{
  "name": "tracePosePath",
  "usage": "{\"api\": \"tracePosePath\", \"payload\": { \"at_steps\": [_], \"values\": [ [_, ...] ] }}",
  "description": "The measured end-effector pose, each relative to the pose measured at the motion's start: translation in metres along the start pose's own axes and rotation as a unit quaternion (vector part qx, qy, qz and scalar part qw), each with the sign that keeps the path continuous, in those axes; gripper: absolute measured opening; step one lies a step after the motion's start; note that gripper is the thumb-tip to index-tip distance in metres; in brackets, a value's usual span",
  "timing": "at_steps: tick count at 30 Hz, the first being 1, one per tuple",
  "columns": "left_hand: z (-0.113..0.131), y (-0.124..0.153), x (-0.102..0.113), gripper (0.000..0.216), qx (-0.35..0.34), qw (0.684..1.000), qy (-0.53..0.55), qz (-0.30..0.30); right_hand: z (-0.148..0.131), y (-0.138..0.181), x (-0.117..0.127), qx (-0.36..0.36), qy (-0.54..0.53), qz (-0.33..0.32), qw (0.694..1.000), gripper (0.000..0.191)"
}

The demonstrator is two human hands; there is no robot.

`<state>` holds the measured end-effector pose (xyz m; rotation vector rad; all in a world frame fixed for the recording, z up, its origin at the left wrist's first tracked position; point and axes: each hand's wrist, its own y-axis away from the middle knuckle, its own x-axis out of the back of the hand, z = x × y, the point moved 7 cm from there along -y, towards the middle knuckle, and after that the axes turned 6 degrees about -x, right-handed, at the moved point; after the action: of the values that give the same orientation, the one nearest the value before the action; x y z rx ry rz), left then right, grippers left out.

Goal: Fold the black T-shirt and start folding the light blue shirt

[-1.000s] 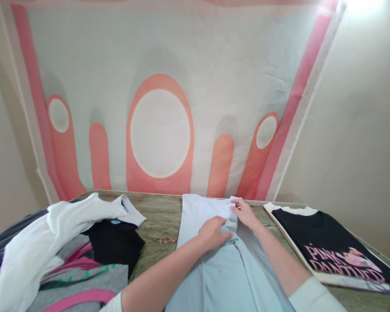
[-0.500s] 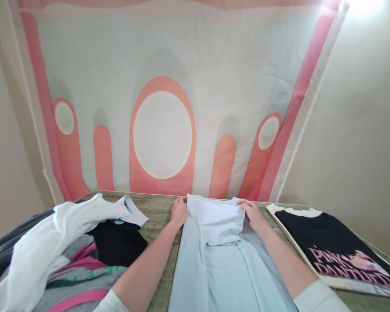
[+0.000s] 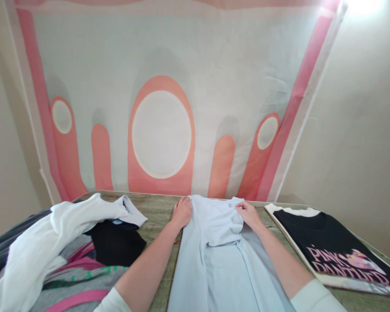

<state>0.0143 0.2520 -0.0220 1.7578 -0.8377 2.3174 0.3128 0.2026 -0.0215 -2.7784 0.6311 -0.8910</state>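
A light blue shirt (image 3: 227,268) lies lengthwise in front of me, its sides folded inward and its paler top part (image 3: 214,219) at the far end, with some wrinkles. My left hand (image 3: 182,212) rests at the top left edge of the shirt, its fingers lying along the cloth. On the other side, my right hand (image 3: 249,214) pinches the cloth near the top right, thumb and index finger together beside a small label mark. The near end of the shirt runs out of view.
To the left lies a loose heap of clothes, with a white garment (image 3: 68,229), a black one (image 3: 118,242) and a grey one with pink bands (image 3: 81,288). At right, a folded black printed T-shirt (image 3: 331,242) lies on cream cloth. A patterned backdrop (image 3: 162,134) hangs behind the wooden table (image 3: 159,203).
My left hand has gone from a closed grip to lying flatter on the shirt edge. My right hand has shifted slightly left and down, and the top right cloth has spread a little.
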Motion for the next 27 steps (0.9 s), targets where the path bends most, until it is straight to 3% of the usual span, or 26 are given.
{"api": "tracePosePath", "payload": {
  "at_steps": [8, 14, 18, 21, 25, 27],
  "values": [
    [-0.012, -0.008, -0.009, 0.046, 0.045, 0.995, -0.033, -0.076, 0.005, 0.0, 0.006, -0.014, 0.013, 0.013, 1.0, 0.019],
    [-0.02, -0.01, -0.011, 0.046, 0.074, 0.994, -0.051, -0.062, 0.013, -0.001, 0.007, -0.052, 0.038, 0.013, 0.998, 0.015],
    [-0.017, -0.005, -0.001, 0.04, 0.082, 0.994, -0.066, -0.005, 0.017, 0.0, -0.001, -0.09, 0.034, -0.047, 0.994, 0.023],
    [-0.006, -0.002, 0.009, 0.034, 0.035, 0.998, -0.048, 0.021, 0.015, 0.004, -0.002, -0.118, 0.018, -0.102, 0.988, 0.035],
    [0.008, 0.002, 0.014, 0.032, -0.024, 1.0, -0.015, -0.005, 0.006, 0.018, 0.0, -0.157, -0.035, -0.218, 0.963, 0.064],
    [0.011, 0.004, 0.013, 0.032, -0.032, 0.999, -0.012, -0.021, -0.005, 0.028, 0.001, -0.142, -0.07, -0.288, 0.945, 0.074]
  ]
}}
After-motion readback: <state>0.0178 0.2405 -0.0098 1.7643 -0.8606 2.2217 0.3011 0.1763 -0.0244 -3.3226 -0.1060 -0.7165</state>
